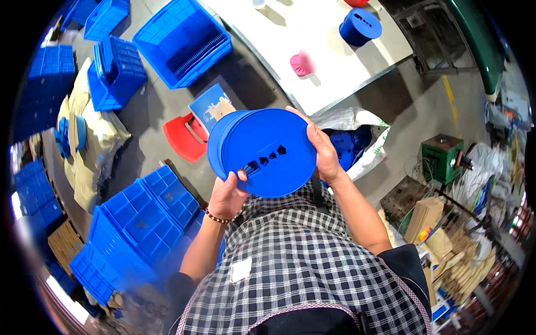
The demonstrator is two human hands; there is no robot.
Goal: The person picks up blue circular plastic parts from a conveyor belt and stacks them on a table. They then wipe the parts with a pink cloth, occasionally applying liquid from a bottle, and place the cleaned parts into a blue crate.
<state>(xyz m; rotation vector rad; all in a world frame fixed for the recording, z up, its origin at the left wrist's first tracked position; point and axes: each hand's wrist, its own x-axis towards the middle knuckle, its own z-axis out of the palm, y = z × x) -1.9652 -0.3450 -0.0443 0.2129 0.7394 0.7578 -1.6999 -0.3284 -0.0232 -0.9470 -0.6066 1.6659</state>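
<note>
In front of my chest I hold a stack of round blue discs [273,131], tilted so that its flat top disc faces up at me. Dark, irregular slots or marks run across the middle of that disc. My left hand [226,195] grips the lower left edge, with its fingertips curled over the rim. Around the right edge wraps my right hand [325,153], its thumb on the rim and the other fingers mostly hidden. Just beyond my right hand, an open white sack [375,159] contains blue pieces.
A white table [329,84] ahead bears a similar blue stack [352,32] and a pink bundle [301,65]. A red stool [183,139] stands left of the table. Blue crates [142,223] are piled at my left; a green machine block [442,158] sits at right.
</note>
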